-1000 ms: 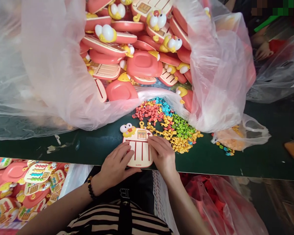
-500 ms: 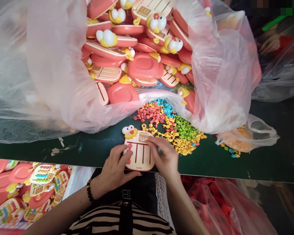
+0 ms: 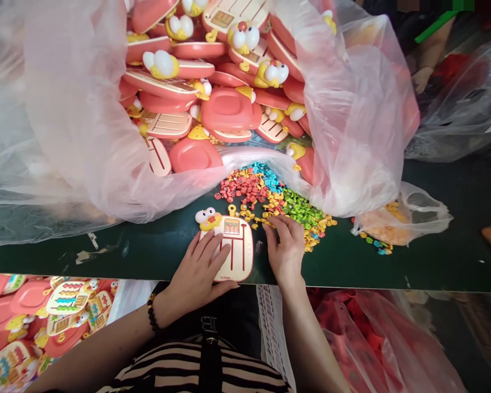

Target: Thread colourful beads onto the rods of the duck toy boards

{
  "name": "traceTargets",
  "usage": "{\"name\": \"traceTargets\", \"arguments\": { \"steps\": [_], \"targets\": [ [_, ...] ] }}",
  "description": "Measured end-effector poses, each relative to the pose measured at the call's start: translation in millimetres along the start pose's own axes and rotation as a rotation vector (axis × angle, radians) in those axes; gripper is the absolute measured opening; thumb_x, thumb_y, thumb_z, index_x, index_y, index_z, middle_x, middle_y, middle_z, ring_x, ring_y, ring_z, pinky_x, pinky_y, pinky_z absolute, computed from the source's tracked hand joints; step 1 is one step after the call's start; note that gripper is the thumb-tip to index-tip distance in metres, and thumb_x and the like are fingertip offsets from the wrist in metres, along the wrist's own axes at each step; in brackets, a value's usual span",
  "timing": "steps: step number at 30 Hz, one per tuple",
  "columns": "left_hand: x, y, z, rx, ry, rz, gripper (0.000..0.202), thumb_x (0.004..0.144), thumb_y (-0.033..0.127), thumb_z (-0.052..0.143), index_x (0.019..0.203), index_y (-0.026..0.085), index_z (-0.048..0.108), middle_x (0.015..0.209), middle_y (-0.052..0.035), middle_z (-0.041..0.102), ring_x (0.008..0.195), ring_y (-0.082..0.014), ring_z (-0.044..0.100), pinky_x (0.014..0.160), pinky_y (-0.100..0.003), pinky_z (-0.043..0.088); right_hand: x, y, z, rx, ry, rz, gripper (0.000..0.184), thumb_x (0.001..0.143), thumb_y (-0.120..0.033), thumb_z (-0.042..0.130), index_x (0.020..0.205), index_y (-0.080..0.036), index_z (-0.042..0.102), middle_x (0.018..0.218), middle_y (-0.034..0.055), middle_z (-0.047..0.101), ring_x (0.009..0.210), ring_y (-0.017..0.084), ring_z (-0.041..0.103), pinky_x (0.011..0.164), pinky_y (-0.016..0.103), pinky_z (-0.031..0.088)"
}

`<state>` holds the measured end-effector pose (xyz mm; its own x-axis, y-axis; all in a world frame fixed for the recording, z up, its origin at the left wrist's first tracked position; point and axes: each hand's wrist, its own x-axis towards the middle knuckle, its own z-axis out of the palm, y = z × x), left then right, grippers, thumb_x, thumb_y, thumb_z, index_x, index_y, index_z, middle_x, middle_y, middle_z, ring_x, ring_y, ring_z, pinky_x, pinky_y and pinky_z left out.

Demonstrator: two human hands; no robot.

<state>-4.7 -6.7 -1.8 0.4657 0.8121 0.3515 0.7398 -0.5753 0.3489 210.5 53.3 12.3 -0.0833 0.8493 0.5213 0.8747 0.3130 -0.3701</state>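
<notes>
My left hand (image 3: 196, 267) lies with spread fingers on a cream and coral toy board (image 3: 239, 259), which has a yellow duck head (image 3: 208, 219) at its top and several vertical slots. The hand covers the board's lower left. My right hand (image 3: 285, 245) is beside the board, its fingertips among small plastic pieces (image 3: 265, 191) heaped in red, blue, green and yellow on the table. I cannot tell whether it holds a piece.
A large clear bag (image 3: 77, 109) holds heaped coral boards (image 3: 225, 109) beyond the pieces. A small bag of orange pieces (image 3: 387, 226) lies to the right. Finished boards (image 3: 57, 316) sit below the table's near edge (image 3: 106, 273). A co-worker's hand (image 3: 421, 79) shows at top right.
My right hand has moved off the board, rightward into the heap of pieces. My left hand stays on the board, with its fingers now spread wider.
</notes>
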Motion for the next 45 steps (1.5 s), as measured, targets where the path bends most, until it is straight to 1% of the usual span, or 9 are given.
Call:
{"name": "traceTargets", "arguments": {
  "steps": [7,11,16,21,29,32,38,42,45],
  "targets": [
    [1,1,-1.5,0.039,0.017,0.006,0.061,0.086,0.056,0.054,0.128,0.012,0.051,0.136,-0.0196,0.051,0.132,-0.0330,0.041,0.109,-0.053,0.033,7,-31,13,0.076,-0.126,-0.099,0.021,0.095,-0.023,0.049,0.105,-0.020,0.068,0.095,0.0083,0.070,0.090,0.023,0.062,0.082,0.039,0.053],
    [1,1,-1.4,0.035,0.024,0.010,0.062,0.086,0.057,0.054,0.128,0.012,0.052,0.135,-0.0198,0.051,0.131,-0.0330,0.042,0.109,-0.052,0.033,4,-33,15,-0.038,-0.143,-0.115,0.024,0.095,-0.023,0.049,0.109,-0.021,0.069,0.105,0.0092,0.070,0.099,0.025,0.059,0.087,0.042,0.050],
    [0,1,-0.5,0.064,0.013,0.011,0.061,0.087,0.057,0.053,0.126,0.012,0.053,0.134,-0.0197,0.053,0.129,-0.0343,0.044,0.107,-0.053,0.035,8,-33,13,-0.027,-0.204,-0.078,0.028,0.096,-0.024,0.046,0.110,-0.021,0.069,0.101,0.0098,0.069,0.096,0.025,0.059,0.086,0.041,0.050],
    [1,1,-0.5,0.041,0.016,0.007,0.060,0.086,0.057,0.054,0.126,0.012,0.053,0.134,-0.0191,0.053,0.130,-0.0335,0.043,0.108,-0.053,0.034,9,-32,9,0.072,-0.184,0.012,0.028,0.096,-0.028,0.046,0.101,-0.019,0.072,0.098,0.0107,0.065,0.092,0.023,0.059,0.083,0.040,0.052],
    [1,2,-1.5,0.028,0.019,-0.008,0.060,0.085,0.056,0.056,0.126,0.012,0.054,0.136,-0.0192,0.052,0.130,-0.0327,0.044,0.110,-0.052,0.032,6,-34,13,0.051,-0.073,0.015,0.028,0.096,-0.027,0.048,0.112,-0.020,0.069,0.100,0.0100,0.068,0.094,0.022,0.062,0.085,0.040,0.053],
    [1,2,-1.4,0.017,0.030,-0.009,0.061,0.085,0.057,0.055,0.127,0.012,0.053,0.135,-0.0186,0.053,0.130,-0.0325,0.044,0.111,-0.052,0.032,-2,-36,8,0.044,-0.081,-0.050,0.029,0.096,-0.024,0.048,0.119,-0.021,0.066,0.111,0.0094,0.070,0.105,0.023,0.063,0.092,0.042,0.051],
    [1,1,0.7,-0.007,0.037,-0.031,0.070,0.087,0.057,0.052,0.136,0.008,0.041,0.133,-0.0188,0.055,0.131,-0.0306,0.045,0.113,-0.050,0.031,-37,-49,-6,0.050,-0.256,-0.103,0.036,0.096,-0.022,0.048,0.131,-0.022,0.057,0.126,0.0088,0.065,0.127,0.026,0.052,0.098,0.044,0.048],
    [-2,-2,4.3,-0.021,0.041,-0.032,0.076,0.088,0.054,0.052,0.143,0.007,0.029,0.134,-0.0193,0.054,0.133,-0.0303,0.044,0.111,-0.049,0.035,-46,-59,-1,0.129,-0.354,-0.149,0.051,0.098,-0.019,0.040,0.148,-0.022,0.033,0.138,0.0098,0.055,0.137,0.025,0.040,0.108,0.049,0.039],
    [-4,-3,6.0,-0.008,0.047,-0.028,0.079,0.088,0.053,0.053,0.145,0.006,0.025,0.135,-0.0207,0.052,0.134,-0.0305,0.042,0.111,-0.049,0.035,-45,-60,0,0.214,-0.321,-0.150,0.057,0.097,-0.017,0.040,0.151,-0.023,0.024,0.148,0.0113,0.044,0.140,0.024,0.036,0.109,0.047,0.039]
  ]
}}
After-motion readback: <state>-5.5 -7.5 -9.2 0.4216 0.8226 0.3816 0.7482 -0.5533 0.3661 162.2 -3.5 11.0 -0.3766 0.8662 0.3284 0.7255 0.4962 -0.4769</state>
